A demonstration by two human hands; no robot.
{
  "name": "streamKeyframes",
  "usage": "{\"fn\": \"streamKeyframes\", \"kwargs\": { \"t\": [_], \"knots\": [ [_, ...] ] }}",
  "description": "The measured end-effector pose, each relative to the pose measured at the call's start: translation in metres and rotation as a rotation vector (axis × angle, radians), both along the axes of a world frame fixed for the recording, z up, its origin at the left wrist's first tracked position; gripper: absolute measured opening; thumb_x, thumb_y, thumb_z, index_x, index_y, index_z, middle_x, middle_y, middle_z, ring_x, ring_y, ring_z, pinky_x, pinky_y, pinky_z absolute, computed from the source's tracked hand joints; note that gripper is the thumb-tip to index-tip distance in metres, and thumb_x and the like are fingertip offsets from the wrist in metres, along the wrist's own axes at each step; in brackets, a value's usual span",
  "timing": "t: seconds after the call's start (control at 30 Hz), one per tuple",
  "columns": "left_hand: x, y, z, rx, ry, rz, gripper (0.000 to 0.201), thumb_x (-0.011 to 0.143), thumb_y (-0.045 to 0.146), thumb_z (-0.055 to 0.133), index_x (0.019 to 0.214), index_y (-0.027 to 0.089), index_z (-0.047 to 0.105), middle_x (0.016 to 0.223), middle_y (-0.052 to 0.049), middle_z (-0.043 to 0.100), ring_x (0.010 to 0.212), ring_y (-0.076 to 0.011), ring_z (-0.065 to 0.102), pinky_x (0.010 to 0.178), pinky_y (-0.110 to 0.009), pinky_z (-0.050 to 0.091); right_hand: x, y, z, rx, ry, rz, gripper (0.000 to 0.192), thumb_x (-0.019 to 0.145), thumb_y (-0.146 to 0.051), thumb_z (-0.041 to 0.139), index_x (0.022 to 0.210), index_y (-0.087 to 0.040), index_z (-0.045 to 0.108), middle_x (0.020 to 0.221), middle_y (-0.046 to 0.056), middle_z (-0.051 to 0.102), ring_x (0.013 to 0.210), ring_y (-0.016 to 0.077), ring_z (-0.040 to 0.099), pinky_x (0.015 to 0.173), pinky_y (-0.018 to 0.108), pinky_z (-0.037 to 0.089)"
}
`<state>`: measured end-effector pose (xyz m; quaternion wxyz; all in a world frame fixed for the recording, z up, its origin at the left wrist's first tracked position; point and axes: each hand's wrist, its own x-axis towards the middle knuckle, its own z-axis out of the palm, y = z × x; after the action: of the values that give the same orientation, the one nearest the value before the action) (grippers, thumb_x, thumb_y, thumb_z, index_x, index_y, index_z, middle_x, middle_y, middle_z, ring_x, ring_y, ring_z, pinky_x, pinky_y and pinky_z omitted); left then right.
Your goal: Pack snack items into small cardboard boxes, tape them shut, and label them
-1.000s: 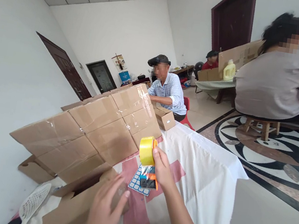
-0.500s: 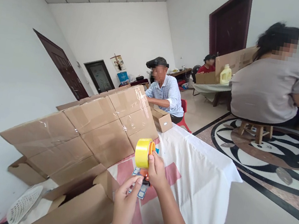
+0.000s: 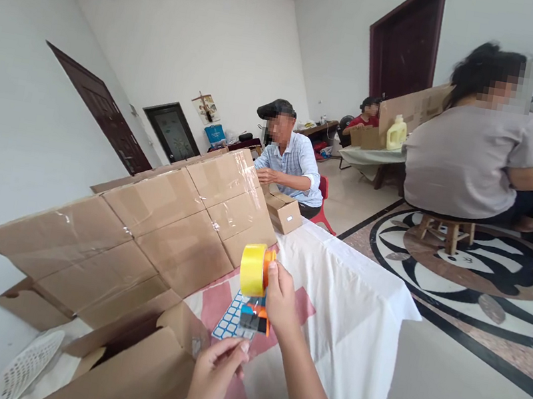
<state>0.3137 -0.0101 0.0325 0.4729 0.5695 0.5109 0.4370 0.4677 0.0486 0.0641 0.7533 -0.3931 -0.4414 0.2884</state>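
Observation:
An orange tape dispenser (image 3: 267,267) with a wide roll of yellow tape (image 3: 252,270) is gripped in my right hand (image 3: 284,303). Its dark front end (image 3: 253,319) points down toward the tablecloth. Just below that end, my left hand (image 3: 219,361) is closed in a pinch, thumb against fingers. Whatever lies between those fingertips is too small or clear to make out. A sheet of blue-bordered white labels (image 3: 229,318) lies on the cloth behind, partly covered by the dispenser.
A wall of taped cardboard boxes (image 3: 187,221) stands along the table's far left side. An open carton (image 3: 129,366) sits by my left arm, near a white plastic basket (image 3: 30,364). A person (image 3: 292,163) sits across the table; another person (image 3: 475,158) sits on a stool (image 3: 450,235) at right.
My left hand has moved down and left, away from the dispenser's front end, still pinched. More of the label sheet shows. My right hand keeps hold of the dispenser.

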Motion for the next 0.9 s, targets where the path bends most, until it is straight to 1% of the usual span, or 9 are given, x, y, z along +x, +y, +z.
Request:
{"fn": "streamKeyframes", "kwargs": {
  "t": [0.1, 0.2, 0.33, 0.43, 0.53, 0.6, 0.67, 0.83, 0.9],
  "knots": [
    [0.002, 0.001, -0.001, 0.027, -0.009, 0.051, 0.049, 0.064, 0.063, 0.081, 0.065, 0.014, 0.074, 0.058, -0.005, 0.064, 0.057, -0.0148, 0.055, 0.055, -0.025, 0.047, -0.005, -0.003, 0.004, -0.003, 0.035, 0.044, 0.044, 0.102, -0.055, 0.036, 0.074, -0.022, 0.042, 0.067, -0.001, 0.045, 0.061, 0.0148, 0.039, 0.056, 0.027, 0.035],
    [0.006, -0.001, -0.001, 0.025, -0.014, 0.108, 0.053, 0.058, 0.067, 0.083, 0.063, 0.014, 0.073, 0.057, -0.005, 0.063, 0.056, -0.0152, 0.054, 0.054, -0.024, 0.046, -0.008, -0.006, 0.007, -0.013, 0.048, 0.063, 0.043, 0.102, -0.054, 0.036, 0.073, -0.023, 0.041, 0.066, -0.002, 0.043, 0.059, 0.0148, 0.038, 0.054, 0.027, 0.034],
    [0.008, -0.004, -0.002, 0.038, -0.008, 0.197, 0.059, 0.052, 0.069, 0.084, 0.071, 0.013, 0.076, 0.059, -0.006, 0.065, 0.056, -0.0154, 0.054, 0.052, -0.025, 0.046, -0.01, -0.01, 0.01, -0.024, 0.043, 0.066, 0.042, 0.102, -0.053, 0.036, 0.074, -0.023, 0.041, 0.067, -0.002, 0.043, 0.06, 0.0145, 0.038, 0.055, 0.027, 0.033],
    [0.007, -0.006, -0.004, 0.057, -0.034, 0.263, 0.064, 0.051, 0.066, 0.086, 0.086, 0.014, 0.076, 0.055, -0.001, 0.06, 0.053, -0.0147, 0.052, 0.049, -0.024, 0.045, -0.012, -0.012, 0.012, -0.03, 0.068, 0.078, 0.041, 0.103, -0.051, 0.036, 0.075, -0.022, 0.043, 0.068, -0.002, 0.044, 0.061, 0.0142, 0.039, 0.057, 0.027, 0.033],
    [0.005, -0.006, -0.006, 0.069, -0.025, 0.255, 0.062, 0.051, 0.067, 0.085, 0.081, 0.014, 0.074, 0.054, -0.001, 0.059, 0.053, -0.0148, 0.052, 0.049, -0.024, 0.044, -0.014, -0.012, 0.013, -0.037, 0.047, 0.079, 0.042, 0.103, -0.052, 0.035, 0.075, -0.022, 0.042, 0.067, -0.002, 0.043, 0.06, 0.014, 0.039, 0.056, 0.027, 0.031],
    [0.004, -0.006, -0.007, 0.08, 0.021, 0.243, 0.061, 0.053, 0.07, 0.082, 0.071, 0.013, 0.073, 0.059, -0.004, 0.063, 0.056, -0.0163, 0.054, 0.05, -0.024, 0.045, -0.016, -0.012, 0.013, -0.047, 0.023, 0.073, 0.042, 0.103, -0.052, 0.034, 0.074, -0.022, 0.042, 0.067, -0.003, 0.043, 0.059, 0.0138, 0.038, 0.056, 0.027, 0.03],
    [0.002, -0.007, -0.01, 0.108, 0.065, 0.237, 0.059, 0.058, 0.071, 0.079, 0.068, 0.014, 0.074, 0.062, -0.006, 0.066, 0.059, -0.0185, 0.058, 0.052, -0.025, 0.047, -0.017, -0.012, 0.013, -0.06, 0.008, 0.068, 0.042, 0.103, -0.051, 0.033, 0.075, -0.022, 0.043, 0.067, -0.003, 0.044, 0.059, 0.0136, 0.039, 0.055, 0.027, 0.029],
    [-0.001, -0.011, -0.025, 0.233, 0.145, 0.263, 0.047, 0.073, 0.063, 0.074, 0.071, 0.015, 0.074, 0.067, -0.005, 0.069, 0.066, -0.0201, 0.063, 0.062, -0.026, 0.05, -0.02, -0.012, 0.015, -0.077, 0.068, 0.063, 0.039, 0.102, -0.048, 0.035, 0.079, -0.02, 0.05, 0.071, -0.001, 0.05, 0.062, 0.0143, 0.043, 0.057, 0.027, 0.033],
    [-0.002, -0.012, -0.028, 0.282, 0.166, 0.285, 0.043, 0.076, 0.059, 0.072, 0.073, 0.016, 0.074, 0.068, -0.005, 0.069, 0.066, -0.0193, 0.063, 0.062, -0.025, 0.05, -0.022, -0.012, 0.015, -0.1, 0.108, 0.073, 0.039, 0.101, -0.049, 0.037, 0.078, -0.02, 0.05, 0.07, -0.001, 0.05, 0.062, 0.0144, 0.043, 0.057, 0.027, 0.034]
  ]
}}
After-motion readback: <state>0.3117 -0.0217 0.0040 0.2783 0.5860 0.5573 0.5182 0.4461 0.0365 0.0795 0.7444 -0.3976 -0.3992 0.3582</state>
